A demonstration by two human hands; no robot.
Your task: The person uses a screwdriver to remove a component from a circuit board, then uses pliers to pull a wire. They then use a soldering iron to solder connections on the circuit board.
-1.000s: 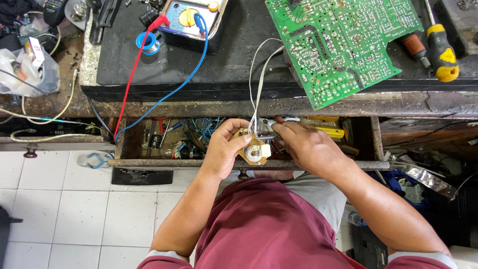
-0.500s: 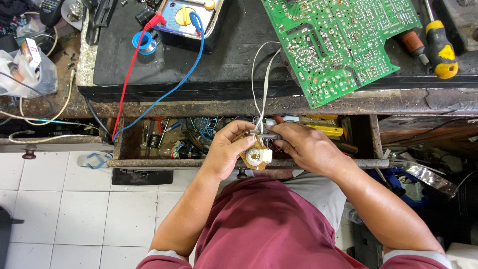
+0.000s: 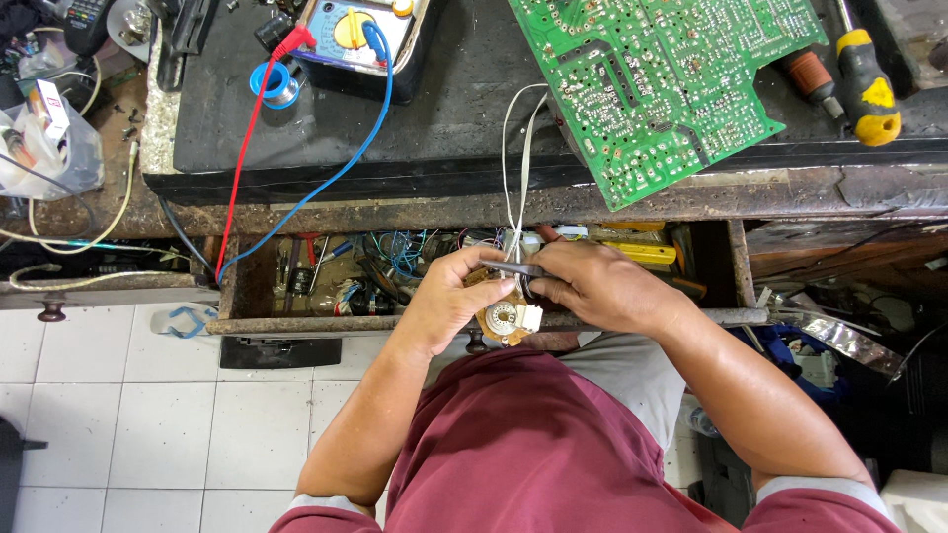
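Over the open drawer (image 3: 296, 324) my left hand (image 3: 449, 296) holds a small round tan and white component (image 3: 506, 319). Thin white wires (image 3: 515, 148) rise from it to the green circuit board (image 3: 662, 84) on the bench. My right hand (image 3: 592, 286) grips a dark slim tool (image 3: 513, 268) pressed against the wires just above the component. Both hands touch each other above my maroon shirt.
A multimeter (image 3: 360, 30) with red and blue leads (image 3: 296, 168) sits at the back of the black mat beside a solder spool (image 3: 274, 84). A yellow-handled screwdriver (image 3: 869, 84) lies at the right. The drawer is full of tangled wires and tools. White floor tiles lie below left.
The view has shifted slightly. My hands stay together over the drawer and have drifted a little right, with the component turning a bit in my left hand.
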